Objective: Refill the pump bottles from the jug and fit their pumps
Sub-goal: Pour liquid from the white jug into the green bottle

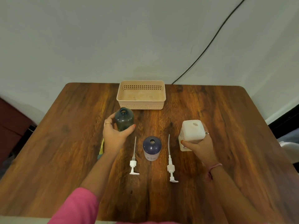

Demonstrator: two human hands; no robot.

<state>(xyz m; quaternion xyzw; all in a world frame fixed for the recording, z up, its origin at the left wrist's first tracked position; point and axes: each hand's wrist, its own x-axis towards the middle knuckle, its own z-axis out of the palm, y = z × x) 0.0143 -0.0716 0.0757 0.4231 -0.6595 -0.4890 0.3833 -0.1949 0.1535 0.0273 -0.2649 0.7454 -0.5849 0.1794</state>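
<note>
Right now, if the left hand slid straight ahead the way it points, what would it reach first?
The left hand grips the dark green open-necked plastic bottle and points away and slightly right; the beige perforated plastic basket probably comes first, though depth is unclear.

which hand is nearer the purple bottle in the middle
Roughly even; the left looks slightly nearer. The left hand grips the dark bottle, up-left of the purple bottle; the right hand grips the jug, to its right.
</note>
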